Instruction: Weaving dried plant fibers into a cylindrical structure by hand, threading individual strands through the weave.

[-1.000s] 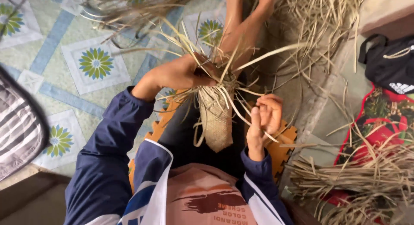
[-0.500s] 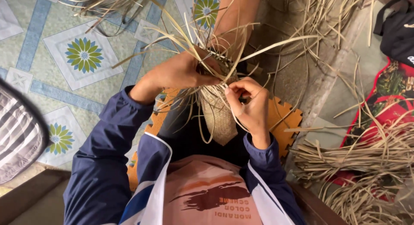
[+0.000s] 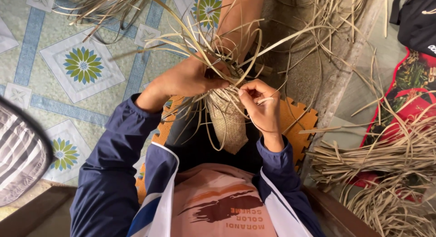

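Observation:
A small woven piece of dry straw hangs in front of my chest, with many loose strips fanning up from its top. My left hand grips the top of the woven piece where the strips spread out. My right hand sits just right of it and pinches one thin strip between thumb and fingers. My bare lower leg stretches away behind the strips.
An orange foam puzzle mat lies under me. Bundles of dry straw strips are heaped at the right over a red patterned cloth. A tiled floor with flower patterns spreads left; a striped cushion is at far left.
My right hand has come up from beside the weave to its top edge and closed on a strip. My left hand has kept its grip on the woven piece.

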